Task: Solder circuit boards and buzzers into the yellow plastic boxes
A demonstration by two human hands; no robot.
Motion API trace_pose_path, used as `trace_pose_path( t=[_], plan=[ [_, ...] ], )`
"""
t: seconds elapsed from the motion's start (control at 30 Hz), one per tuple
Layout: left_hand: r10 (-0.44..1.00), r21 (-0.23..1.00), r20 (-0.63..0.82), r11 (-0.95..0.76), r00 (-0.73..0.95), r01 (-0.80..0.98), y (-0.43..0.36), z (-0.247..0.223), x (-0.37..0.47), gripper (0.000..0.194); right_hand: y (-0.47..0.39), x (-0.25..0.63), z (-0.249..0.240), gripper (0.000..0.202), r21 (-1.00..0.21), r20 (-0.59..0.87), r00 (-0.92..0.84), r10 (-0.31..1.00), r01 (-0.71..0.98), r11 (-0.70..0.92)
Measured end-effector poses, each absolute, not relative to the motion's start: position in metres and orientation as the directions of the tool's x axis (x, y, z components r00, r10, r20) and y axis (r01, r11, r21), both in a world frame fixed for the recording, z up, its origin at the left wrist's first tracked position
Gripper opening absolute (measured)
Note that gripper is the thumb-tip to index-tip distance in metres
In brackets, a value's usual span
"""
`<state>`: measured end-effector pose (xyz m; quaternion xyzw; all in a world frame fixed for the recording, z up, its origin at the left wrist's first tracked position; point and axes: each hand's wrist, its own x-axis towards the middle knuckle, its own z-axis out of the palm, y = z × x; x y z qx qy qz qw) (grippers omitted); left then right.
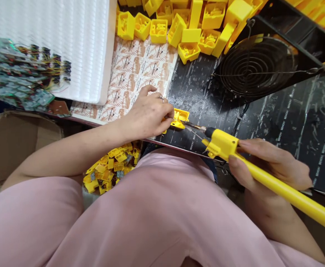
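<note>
In the head view, my left hand (148, 115) pinches a small yellow plastic housing (182, 115) at the table's front edge, with a ring on one finger. The housing lies open side up, its inner details too small to make out. My right hand (270, 163) is closed around the handle of a yellow soldering iron (225, 144) with a thin feed tube beside its tip. The iron's tip points left and meets the near right part of the housing; whether it touches is hard to tell.
Several yellow housings (158, 31) line the back of the black mat (290, 122). A black fan (251, 70) stands at the right. Circuit boards with wires (17, 74) are heaped on white foam (95, 44) at the left. Below the table, yellow parts (109, 170) fill a box beside cardboard (20, 141).
</note>
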<state>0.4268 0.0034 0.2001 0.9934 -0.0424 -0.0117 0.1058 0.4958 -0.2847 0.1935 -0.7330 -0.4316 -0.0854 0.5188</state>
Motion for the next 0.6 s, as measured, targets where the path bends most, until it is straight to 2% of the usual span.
trace_pose_path(
  t=[0.07, 0.13, 0.2, 0.43, 0.6],
  plan=[
    [-0.093, 0.185, -0.054, -0.979, 0.994, -0.081, 0.003, 0.201, 0.430, 0.026, -0.279, 0.499, 0.194, 0.044, -0.629, 0.629, 0.508, 0.589, 0.777, 0.001],
    [-0.110, 0.172, -0.103, -0.981, 0.989, -0.091, 0.004, 0.205, 0.434, 0.025, -0.273, 0.502, 0.195, 0.029, -0.596, 0.645, 0.454, 0.614, 0.802, 0.032],
    [-0.131, 0.163, -0.135, -0.981, 0.982, -0.108, 0.004, 0.209, 0.437, 0.025, -0.268, 0.504, 0.197, 0.023, -0.566, 0.644, 0.412, 0.644, 0.823, 0.040],
    [-0.156, 0.108, -0.189, -0.985, 0.970, -0.137, 0.001, 0.215, 0.443, 0.025, -0.260, 0.506, 0.213, 0.015, -0.459, 0.553, 0.300, 0.777, 0.888, -0.017],
    [-0.142, 0.088, -0.220, -0.988, 0.965, -0.126, 0.001, 0.217, 0.446, 0.026, -0.270, 0.509, 0.222, 0.017, -0.472, 0.476, 0.303, 0.826, 0.880, -0.051]
  ],
)
